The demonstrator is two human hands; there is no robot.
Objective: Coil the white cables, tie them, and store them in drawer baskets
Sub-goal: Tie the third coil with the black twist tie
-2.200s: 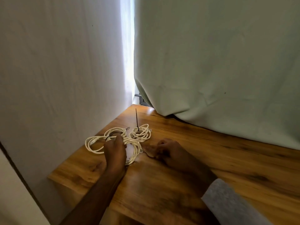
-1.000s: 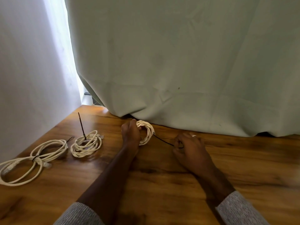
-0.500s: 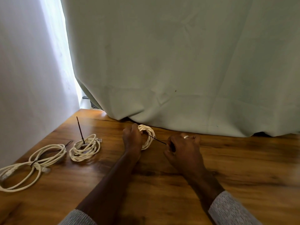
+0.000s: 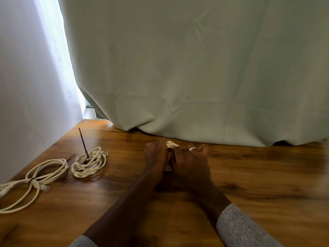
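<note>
A small white cable coil stands on the wooden table near the curtain, mostly hidden between my hands. My left hand grips its left side. My right hand, with a ring on one finger, is pressed against the coil's right side with fingers curled; the dark tie it held earlier is hidden. To the left lies a tied white coil with a dark tie end sticking up. Further left lies a larger looped white cable cinched by a dark tie.
A pale curtain hangs over the table's far edge, right behind my hands. A white wall bounds the table on the left. No drawer baskets are in view.
My right hand has moved left along the dark tie and now meets my left hand at the small coil. The tie's stretched length is no longer visible.
</note>
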